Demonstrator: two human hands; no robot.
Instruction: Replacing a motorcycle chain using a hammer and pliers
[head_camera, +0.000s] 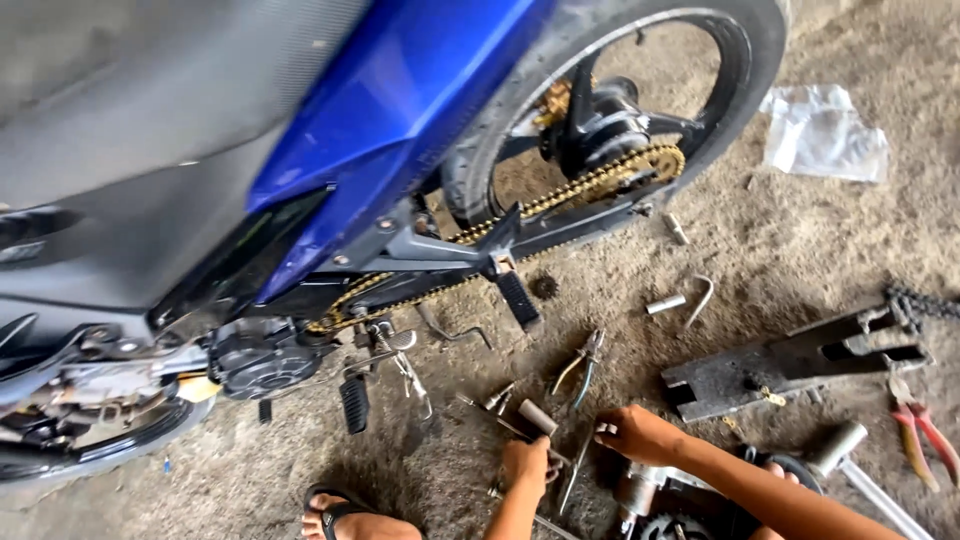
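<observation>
My left hand (525, 465) is low in the head view, closed around a tool with a grey cylindrical handle (537, 416) that points up toward the motorcycle. Just to its right, my right hand (640, 433) is curled, fingertips pinching a small pale metal piece (604, 429). A thin metal rod (579, 466) lies between the two hands. Above them stands a blue motorcycle (400, 90) with a gold drive chain (600, 180) running to the rear wheel (740, 90).
Green-handled pliers (583, 362) lie on the dirt floor above my hands. A dark metal block (790, 365), red-handled pliers (925, 428) and a chrome cylinder (838, 446) are at right. A socket and hook (680, 300), a small sprocket (543, 287), a plastic bag (825, 130). My sandalled foot (340, 520) is bottom left.
</observation>
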